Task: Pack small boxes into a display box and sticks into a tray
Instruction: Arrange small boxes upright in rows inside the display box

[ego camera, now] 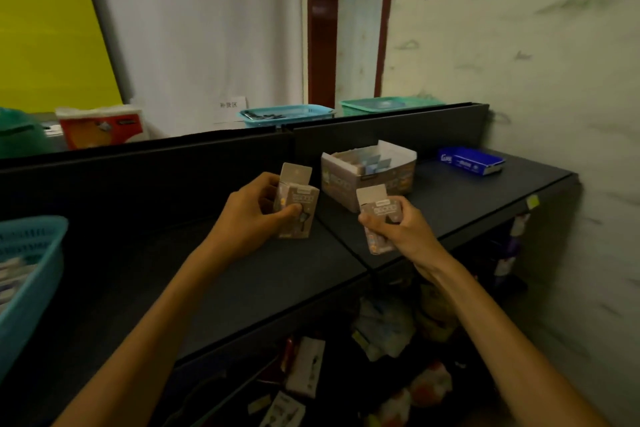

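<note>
Dark table [242, 274] runs along scuffed wall. Display box [369, 172] sits near far edge, top open for loading, partly filled. Left hand [254, 215] grips small box [296, 210], fingers curled round it, flap up. Right hand [403, 229] grips second small box [381, 222], fingers wrapped round lower body, flap up. Both held above table just before display box, likely awaiting flap closure before insertion. Blue tray [471, 161] lies near far right corner; sticks not discernible.
</note>
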Tool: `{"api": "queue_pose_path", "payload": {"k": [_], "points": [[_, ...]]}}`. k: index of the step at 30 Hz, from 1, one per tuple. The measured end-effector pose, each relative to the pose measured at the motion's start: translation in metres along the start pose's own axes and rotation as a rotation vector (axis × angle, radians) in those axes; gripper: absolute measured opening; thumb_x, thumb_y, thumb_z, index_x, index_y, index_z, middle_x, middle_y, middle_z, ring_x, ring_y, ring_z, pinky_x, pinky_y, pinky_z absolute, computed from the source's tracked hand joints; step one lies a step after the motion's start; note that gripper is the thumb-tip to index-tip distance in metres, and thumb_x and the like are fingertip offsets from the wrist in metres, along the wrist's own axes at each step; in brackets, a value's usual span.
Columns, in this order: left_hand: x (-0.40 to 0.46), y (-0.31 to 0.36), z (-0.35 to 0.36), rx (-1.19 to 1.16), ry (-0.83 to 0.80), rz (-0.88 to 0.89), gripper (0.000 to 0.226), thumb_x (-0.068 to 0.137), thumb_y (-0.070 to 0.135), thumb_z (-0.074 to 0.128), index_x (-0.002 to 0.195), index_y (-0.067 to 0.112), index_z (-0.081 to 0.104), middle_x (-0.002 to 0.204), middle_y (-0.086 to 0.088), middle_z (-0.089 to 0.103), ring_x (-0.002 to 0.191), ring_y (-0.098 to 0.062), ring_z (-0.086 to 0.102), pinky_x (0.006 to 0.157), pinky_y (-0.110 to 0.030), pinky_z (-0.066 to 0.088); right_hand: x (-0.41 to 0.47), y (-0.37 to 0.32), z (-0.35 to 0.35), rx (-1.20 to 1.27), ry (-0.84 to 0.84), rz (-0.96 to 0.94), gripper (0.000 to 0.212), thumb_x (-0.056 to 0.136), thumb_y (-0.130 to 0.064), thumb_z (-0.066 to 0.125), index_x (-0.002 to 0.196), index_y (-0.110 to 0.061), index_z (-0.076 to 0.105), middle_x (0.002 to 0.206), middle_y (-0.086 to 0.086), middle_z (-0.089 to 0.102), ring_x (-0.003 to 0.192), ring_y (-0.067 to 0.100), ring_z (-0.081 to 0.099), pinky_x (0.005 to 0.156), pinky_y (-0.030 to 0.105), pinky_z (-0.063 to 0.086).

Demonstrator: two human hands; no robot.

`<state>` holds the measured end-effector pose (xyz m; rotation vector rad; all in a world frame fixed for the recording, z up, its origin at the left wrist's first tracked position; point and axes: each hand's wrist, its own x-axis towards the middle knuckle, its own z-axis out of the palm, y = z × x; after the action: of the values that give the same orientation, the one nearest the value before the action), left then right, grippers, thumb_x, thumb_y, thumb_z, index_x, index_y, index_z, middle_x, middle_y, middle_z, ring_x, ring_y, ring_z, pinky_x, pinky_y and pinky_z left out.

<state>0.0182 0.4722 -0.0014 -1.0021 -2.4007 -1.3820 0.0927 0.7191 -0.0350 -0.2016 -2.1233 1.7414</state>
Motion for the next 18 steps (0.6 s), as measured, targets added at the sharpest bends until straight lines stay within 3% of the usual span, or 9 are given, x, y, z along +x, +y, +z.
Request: {"api": "queue_pose_path", "payload": {"k": [5, 11, 18], "points": [[0.029, 0.012, 0.045, -0.046, -0.021, 0.007, 0.035, 0.085, 0.033, 0.063, 0.117, 0.026, 0.052, 0.106, 0.008, 0.063, 0.092, -0.007, 0.064, 0.072, -0.026, 0.057, 0.008, 0.009, -0.051, -0.006, 0.029, 0.014, 0.038, 0.083, -0.040, 0.066, 0.115, -0.028, 0.050, 0.109, -0.005, 0.064, 0.098, 0.009, 0.064, 0.080, 0.027, 0.054], [0.069, 0.016, 0.089, -0.099, -0.007, 0.020, 0.034, 0.084, 0.038, 0.061, 0.114, 0.024, 0.056, 0.103, 0.009, 0.065, 0.088, -0.005, 0.065, 0.071, -0.024, 0.057, 0.030, 0.021, -0.094, -0.029, 0.053, 0.030, 0.031, 0.089, -0.029, 0.063, 0.118, -0.026, 0.054, 0.114, -0.004, 0.064, 0.102, 0.012, 0.064, 0.088, 0.035, 0.054], [0.132, 0.007, 0.137, -0.103, -0.024, 0.057, 0.037, 0.084, 0.037, 0.061, 0.119, 0.028, 0.052, 0.110, 0.012, 0.059, 0.096, -0.002, 0.060, 0.068, -0.014, 0.051, 0.075, 0.034, -0.136, -0.090, 0.066, -0.001, 0.025, 0.086, -0.021, 0.067, 0.110, -0.021, 0.061, 0.101, -0.010, 0.070, 0.089, 0.001, 0.068, 0.066, 0.014, 0.052]]}}
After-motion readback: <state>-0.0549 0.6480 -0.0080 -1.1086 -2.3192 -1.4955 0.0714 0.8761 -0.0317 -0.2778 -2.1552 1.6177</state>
